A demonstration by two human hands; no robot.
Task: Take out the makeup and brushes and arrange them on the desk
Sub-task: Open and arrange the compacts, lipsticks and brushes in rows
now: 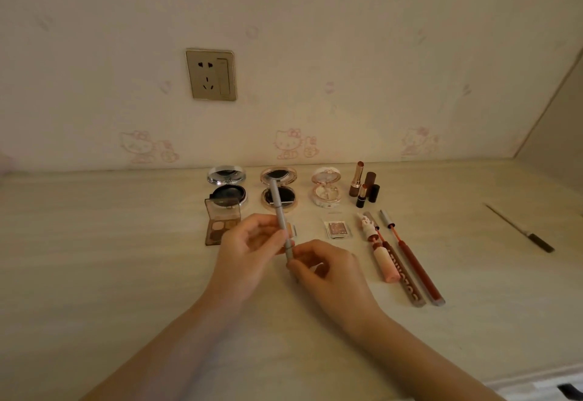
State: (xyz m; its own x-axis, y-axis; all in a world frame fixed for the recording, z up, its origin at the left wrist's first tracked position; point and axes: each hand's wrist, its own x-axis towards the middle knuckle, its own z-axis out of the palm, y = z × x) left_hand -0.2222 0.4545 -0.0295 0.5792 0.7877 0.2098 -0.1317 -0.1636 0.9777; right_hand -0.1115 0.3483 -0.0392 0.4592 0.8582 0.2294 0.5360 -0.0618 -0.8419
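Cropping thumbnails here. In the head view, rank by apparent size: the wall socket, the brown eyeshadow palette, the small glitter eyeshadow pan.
1. wall socket
2. brown eyeshadow palette
3. small glitter eyeshadow pan
The socket is farther from the camera, so this order holds only for how they look.

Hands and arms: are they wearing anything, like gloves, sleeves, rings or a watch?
No. The left hand and right hand are bare, with no gloves and no rings that show. The left forearm and right forearm are bare too: no sleeves, watch or bracelet in view.
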